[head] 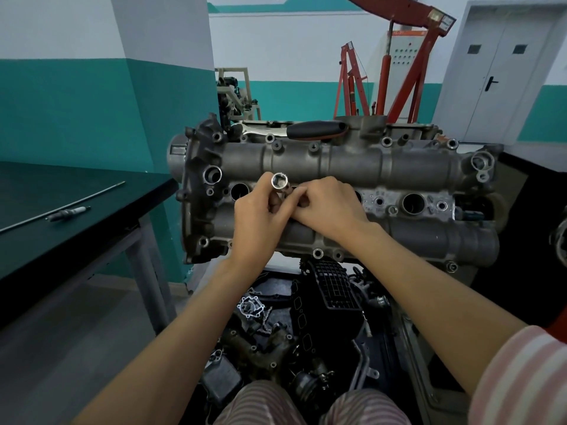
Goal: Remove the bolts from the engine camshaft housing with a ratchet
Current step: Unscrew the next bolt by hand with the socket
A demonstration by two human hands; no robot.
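Nearest to me, below my forearms, loose engine parts (276, 329) lie in a dark heap on the floor, a black ribbed cover (333, 285) among them. Above that, my left hand (256, 220) and right hand (329, 207) meet over the middle of the camshaft housing (399, 167). My left fingers are curled around a chrome socket (279, 181), its square drive hole turned up toward me. My right fingers are bunched together against the socket's lower end, pinching at something there; it may be a bolt, but my knuckles hide it and I cannot tell. The housing lies crosswise in front of me, grey and cast, with open round bores (413, 203) along its centre. On its far edge rests the ratchet (294, 131), lying flat, black handle to the right, shiny head to the left, well apart from both hands. To my left, a spark plug (69, 213) and a thin rod (61, 207) lie on a dark table (101, 228). Behind the engine stands a red hoist (399, 72).
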